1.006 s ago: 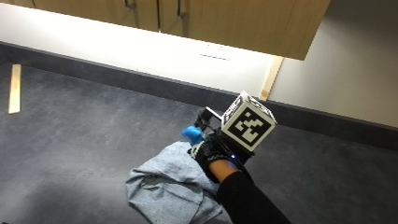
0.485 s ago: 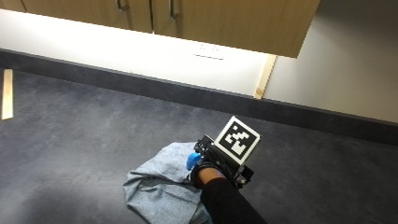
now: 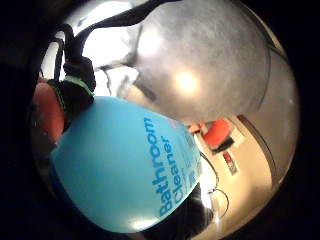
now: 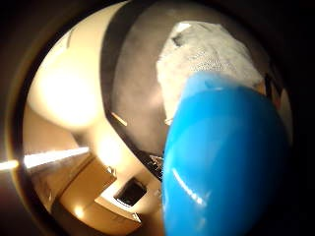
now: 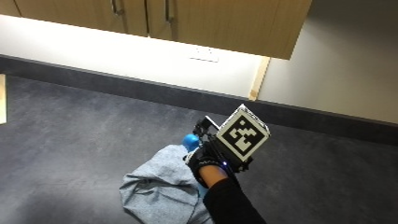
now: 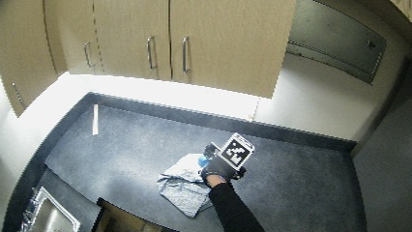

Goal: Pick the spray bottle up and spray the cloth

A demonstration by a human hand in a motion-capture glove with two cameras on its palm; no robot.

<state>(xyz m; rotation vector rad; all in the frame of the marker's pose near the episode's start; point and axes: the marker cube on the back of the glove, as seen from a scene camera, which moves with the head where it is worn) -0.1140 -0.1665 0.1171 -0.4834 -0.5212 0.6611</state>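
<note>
1. The grip (image 5: 210, 161), the gloved right hand, is wrapped around the blue spray bottle (image 3: 125, 167), whose body fills both palm views, right against the palm.
2. In the outside view the bottle's blue top shows just ahead of the knuckles, on the side away from the person's sleeve.
3. The grey cloth (image 5: 159, 184) lies crumpled on the dark counter (image 5: 74, 135), directly below the grip and spreading to its left.
4. Judging from this, the nozzle needs tipping down and left toward the cloth; the nozzle itself is hidden.

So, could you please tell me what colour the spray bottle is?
The spray bottle is bright blue, clearest in the little finger side palm view.
</note>
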